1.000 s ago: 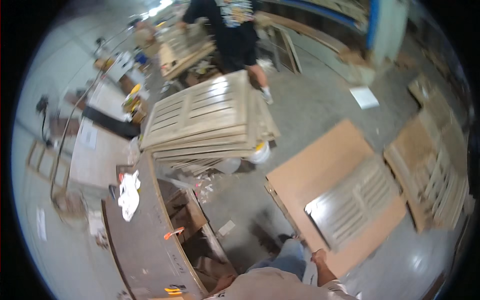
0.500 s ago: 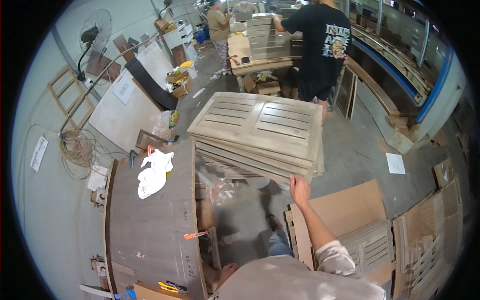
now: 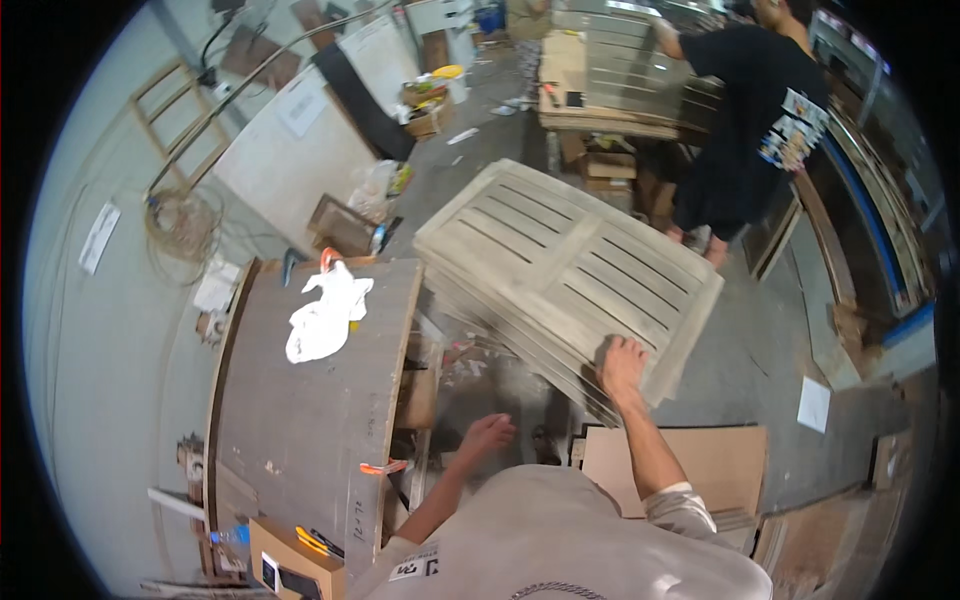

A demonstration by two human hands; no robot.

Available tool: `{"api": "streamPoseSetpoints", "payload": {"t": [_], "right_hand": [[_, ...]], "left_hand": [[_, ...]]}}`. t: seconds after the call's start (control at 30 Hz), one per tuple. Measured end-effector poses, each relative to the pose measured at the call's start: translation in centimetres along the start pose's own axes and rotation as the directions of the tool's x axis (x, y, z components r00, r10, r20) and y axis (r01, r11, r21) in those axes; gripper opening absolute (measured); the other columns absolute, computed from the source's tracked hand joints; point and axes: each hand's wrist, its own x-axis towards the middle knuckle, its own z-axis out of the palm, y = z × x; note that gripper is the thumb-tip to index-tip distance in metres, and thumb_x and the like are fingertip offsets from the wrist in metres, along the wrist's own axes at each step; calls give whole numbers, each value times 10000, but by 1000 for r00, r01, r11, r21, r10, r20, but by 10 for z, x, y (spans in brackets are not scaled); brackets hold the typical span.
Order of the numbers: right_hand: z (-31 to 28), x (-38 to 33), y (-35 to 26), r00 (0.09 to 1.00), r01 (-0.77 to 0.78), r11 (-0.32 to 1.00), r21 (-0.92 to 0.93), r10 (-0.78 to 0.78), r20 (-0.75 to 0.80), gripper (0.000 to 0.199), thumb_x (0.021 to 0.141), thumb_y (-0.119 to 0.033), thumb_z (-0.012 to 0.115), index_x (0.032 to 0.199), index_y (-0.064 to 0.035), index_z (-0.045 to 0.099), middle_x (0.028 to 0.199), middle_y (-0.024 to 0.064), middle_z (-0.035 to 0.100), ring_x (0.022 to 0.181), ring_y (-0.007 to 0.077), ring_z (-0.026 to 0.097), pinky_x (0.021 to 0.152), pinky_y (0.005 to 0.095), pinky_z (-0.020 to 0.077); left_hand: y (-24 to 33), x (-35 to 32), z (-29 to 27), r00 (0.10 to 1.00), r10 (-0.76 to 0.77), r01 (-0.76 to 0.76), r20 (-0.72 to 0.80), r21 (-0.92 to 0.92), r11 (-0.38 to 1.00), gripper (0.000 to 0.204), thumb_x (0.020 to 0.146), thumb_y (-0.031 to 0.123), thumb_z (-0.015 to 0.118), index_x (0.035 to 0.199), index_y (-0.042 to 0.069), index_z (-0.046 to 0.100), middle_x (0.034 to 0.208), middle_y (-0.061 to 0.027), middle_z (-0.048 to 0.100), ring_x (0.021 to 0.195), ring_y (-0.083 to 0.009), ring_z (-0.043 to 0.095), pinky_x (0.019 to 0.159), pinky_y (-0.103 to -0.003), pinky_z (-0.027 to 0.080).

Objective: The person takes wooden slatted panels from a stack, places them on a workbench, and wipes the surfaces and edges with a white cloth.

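A stack of slatted wooden panels, pale greyish brown with two groups of slots on the top one, stands in the middle in front of me. My right hand is closed on the near edge of the top panel, its bent fingers on the upper face. Where the thumb grips is hidden. Lower panels show as staggered edges beneath. My left hand hangs between the stack and the dark table, holding nothing, fingers loosely apart and slightly blurred.
The dark table at left carries a white cloth, an orange-handled tool and a cardboard box. A person in black stands beyond the stack at another workbench. Cardboard lies at lower right.
My view has turned, and the top panel now lies more slanted. My right hand has shifted from the stack's near corner onto the top panel. My left hand has come up into fuller view.
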Motion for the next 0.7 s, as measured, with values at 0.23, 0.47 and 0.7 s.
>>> {"api": "streamPoseSetpoints", "payload": {"t": [0.23, 0.47, 0.7], "right_hand": [[7, -27, -39, 982, 150, 989, 22, -151, 116, 702, 647, -416, 803, 1144, 2, 540, 1121, 175, 560, 1089, 328, 538, 922, 464, 413], [42, -60, -108, 896, 365, 864, 346, -427, 123, 521, 750, -439, 709, 1012, -1, 600, 975, 168, 609, 906, 347, 604, 812, 466, 449], [15, -20, 4, 939, 66, 993, 94, -30, -342, 618, 763, -266, 721, 1284, -38, 479, 1232, 231, 528, 1147, 411, 492, 967, 540, 371]], "left_hand": [[21, 52, 34, 979, -184, 205, 90, -375, 904, 512, 953, 457, 532, 1181, -1, 562, 1053, -116, 652, 922, -205, 646, 789, -318, 540], [-13, 95, 18, 932, -362, 288, 18, -644, 709, 450, 929, 422, 580, 1167, 41, 557, 1010, -86, 656, 881, -186, 649, 764, -323, 540], [1, 79, -30, 969, -172, 10, -179, -665, 747, 347, 925, 291, 602, 1148, 26, 570, 1079, -95, 629, 973, -219, 618, 834, -370, 519]]}}
